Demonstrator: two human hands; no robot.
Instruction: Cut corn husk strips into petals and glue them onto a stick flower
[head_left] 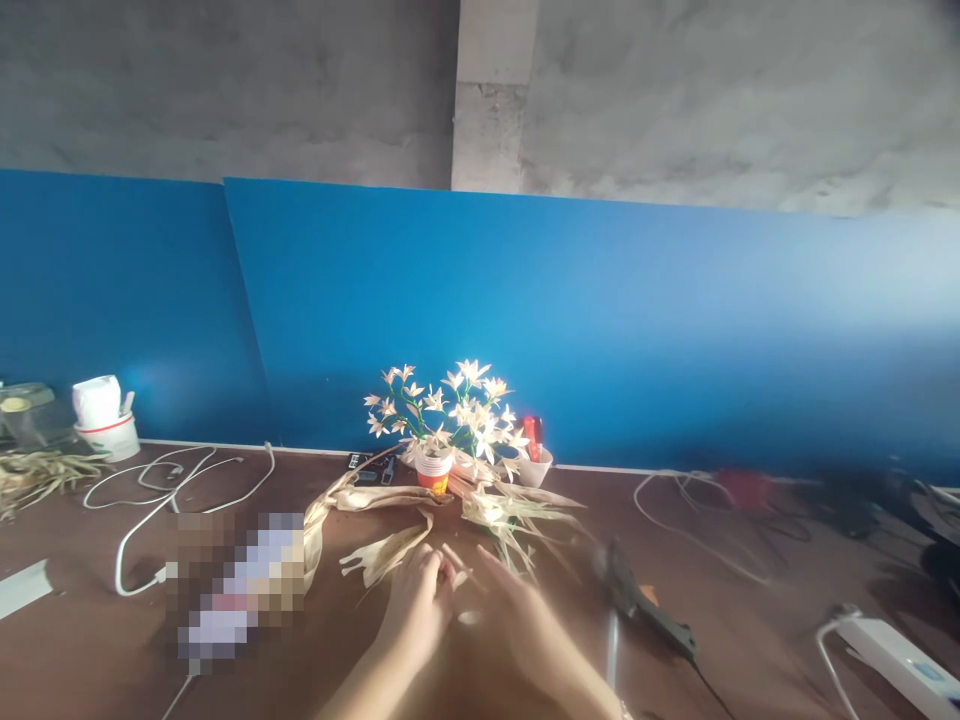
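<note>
While the left hand (421, 592) curls over the worktop (750, 650), with a thin pale strip (455, 564) at its fingertips, I cannot tell whether it grips that. Apart from it, the right hand (523, 602) is held out with straight fingers. Dry husks (390, 550) lie just beyond, before white flowers (486, 432) and a paper cup (433, 476).

Glare on blue partition (570, 320), right hand (523, 608) blurry
</note>
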